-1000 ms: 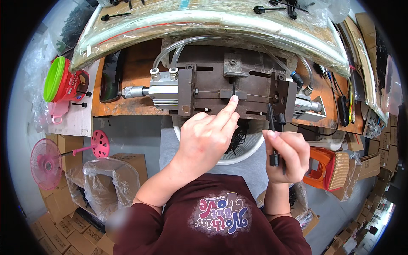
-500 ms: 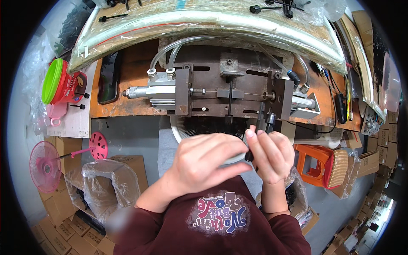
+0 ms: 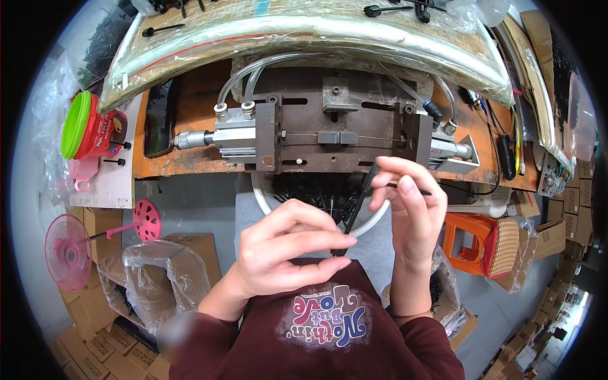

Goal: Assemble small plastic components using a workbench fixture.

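A thin black rod-like part (image 3: pixel 357 212) slants between my two hands in front of the bench. My left hand (image 3: pixel 278 247) is closed in a pinch at its lower, thicker end. My right hand (image 3: pixel 415 212) has its fingertips at the upper end. Another thin dark stick (image 3: pixel 418 189) crosses the right hand's fingers; what it joins is hidden. Beyond the hands is a brown metal fixture (image 3: pixel 367 119) with a small grey clamp block (image 3: pixel 337 137) at its middle. Silver air cylinders (image 3: pixel 237 140) sit at both of its sides.
Under the fixture, a white basket (image 3: pixel 263 193) holds many black parts. A plastic-wrapped shelf (image 3: pixel 304 38) with loose black parts spans the back. A red bucket (image 3: pixel 101 133) and pink fan (image 3: pixel 68 249) are at left; an orange stool (image 3: pixel 461 244) is at right.
The black rod that stood at the fixture's middle is gone from there. My hands have moved apart; the right rose slightly, and the slanting rod between them now shows plainly.
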Tool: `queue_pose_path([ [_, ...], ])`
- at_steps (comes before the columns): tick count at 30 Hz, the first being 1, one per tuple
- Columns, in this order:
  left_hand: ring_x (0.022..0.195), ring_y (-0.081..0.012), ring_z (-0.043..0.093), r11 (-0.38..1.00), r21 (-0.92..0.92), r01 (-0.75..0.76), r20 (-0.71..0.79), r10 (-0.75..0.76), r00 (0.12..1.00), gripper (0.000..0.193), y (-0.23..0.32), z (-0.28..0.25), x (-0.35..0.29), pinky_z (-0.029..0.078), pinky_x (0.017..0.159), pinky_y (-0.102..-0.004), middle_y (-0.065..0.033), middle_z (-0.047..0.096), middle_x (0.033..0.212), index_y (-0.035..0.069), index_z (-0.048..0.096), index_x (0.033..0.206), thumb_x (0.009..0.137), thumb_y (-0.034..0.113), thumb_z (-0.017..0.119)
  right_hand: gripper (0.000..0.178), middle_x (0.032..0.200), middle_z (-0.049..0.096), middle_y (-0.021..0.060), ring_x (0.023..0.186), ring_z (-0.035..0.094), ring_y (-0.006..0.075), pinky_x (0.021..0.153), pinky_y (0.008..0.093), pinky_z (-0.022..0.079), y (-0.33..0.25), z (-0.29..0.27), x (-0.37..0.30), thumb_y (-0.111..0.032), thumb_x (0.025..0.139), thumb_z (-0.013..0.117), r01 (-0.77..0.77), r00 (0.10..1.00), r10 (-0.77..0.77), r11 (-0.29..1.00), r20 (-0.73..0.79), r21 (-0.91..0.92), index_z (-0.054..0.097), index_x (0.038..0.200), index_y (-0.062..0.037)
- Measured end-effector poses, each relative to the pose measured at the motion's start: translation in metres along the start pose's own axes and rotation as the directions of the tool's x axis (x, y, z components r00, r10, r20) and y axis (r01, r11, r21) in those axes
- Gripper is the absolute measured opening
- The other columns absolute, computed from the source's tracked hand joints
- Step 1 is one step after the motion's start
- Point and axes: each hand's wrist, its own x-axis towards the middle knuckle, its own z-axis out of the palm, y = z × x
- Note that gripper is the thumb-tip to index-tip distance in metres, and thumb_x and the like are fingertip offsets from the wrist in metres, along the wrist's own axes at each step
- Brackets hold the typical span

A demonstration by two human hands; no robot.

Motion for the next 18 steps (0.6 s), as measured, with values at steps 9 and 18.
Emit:
queue_pose_path([
  [9, 0.077, -0.0204, 0.073, 0.986, -0.155, -0.062, 0.030, 0.067, 0.997, 0.029, -0.0097, 0.0019, -0.0088, 0.059, 0.067, -0.0282, -0.0199, 0.070, 0.110, -0.001, 0.076, 0.091, 0.066, 0.008, 0.088, 0.026, 0.089, 0.071, 0.0138, 0.065, 0.065, 0.0138, 0.061, 0.0253, 0.053, -0.0050, -0.0014, 0.0064, -0.012, 0.096, 0.062, -0.257, 0.941, 0.196, 0.944, 0.277, 0.205, 0.070, 0.112, 0.0069],
  [18, 0.078, -0.0220, 0.076, 0.991, -0.060, -0.123, 0.038, 0.125, 0.991, 0.024, -0.0088, -0.0037, -0.0067, 0.061, 0.066, -0.0293, -0.0202, 0.074, 0.105, 0.000, 0.076, 0.087, 0.068, 0.011, 0.086, 0.022, 0.088, 0.070, 0.0137, 0.062, 0.065, 0.0135, 0.058, 0.0242, 0.052, -0.0037, 0.0008, 0.0034, -0.010, 0.094, 0.065, -0.209, 0.955, 0.137, 0.941, 0.263, 0.266, 0.071, 0.106, 0.0069],
])
